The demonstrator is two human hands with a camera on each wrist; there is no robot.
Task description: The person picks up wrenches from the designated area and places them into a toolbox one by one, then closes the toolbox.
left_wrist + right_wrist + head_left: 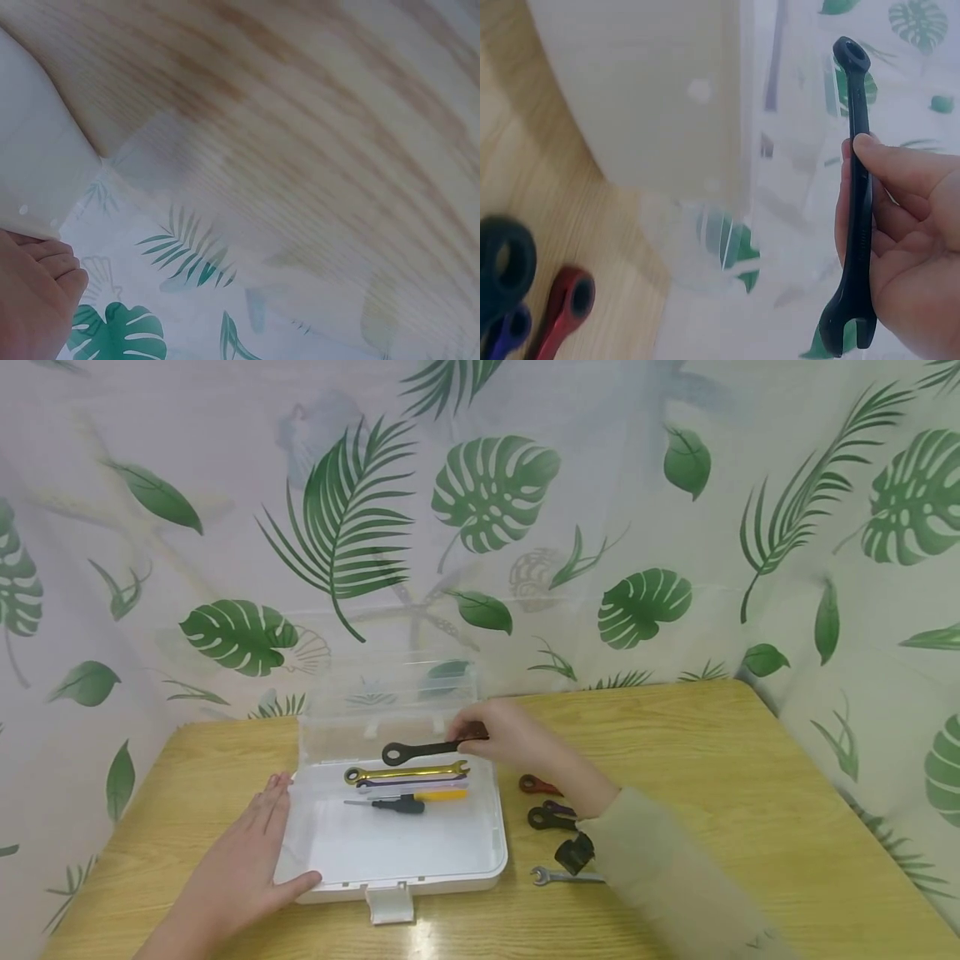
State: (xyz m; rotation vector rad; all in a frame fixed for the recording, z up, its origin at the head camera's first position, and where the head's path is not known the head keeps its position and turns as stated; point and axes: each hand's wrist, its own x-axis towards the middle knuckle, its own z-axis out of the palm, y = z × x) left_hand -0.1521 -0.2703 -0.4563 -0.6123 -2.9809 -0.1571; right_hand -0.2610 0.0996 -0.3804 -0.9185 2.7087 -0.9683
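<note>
A black combination wrench [859, 187] is pinched between the thumb and fingers of my right hand [510, 739], its ring end pointing left over the back of the white case [405, 852]. My left hand [251, 847] rests with straight fingers along the case's left side, thumb at the front corner. Inside the case lie a gold wrench [408, 772], a purple wrench [420, 782] just in front of it, a screwdriver with a yellow handle [442, 795] and one with a black handle [401, 806]. The clear lid [390, 693] stands raised behind.
Right of the case, partly behind my right sleeve, lie a red wrench [534, 783], another purple one [557, 807], a black one [543, 818] and a silver open-ended wrench [562, 877]. A latch [390, 904] hangs off the case's front. Leaf-patterned cloth [570, 527] backs the wooden table [660, 735].
</note>
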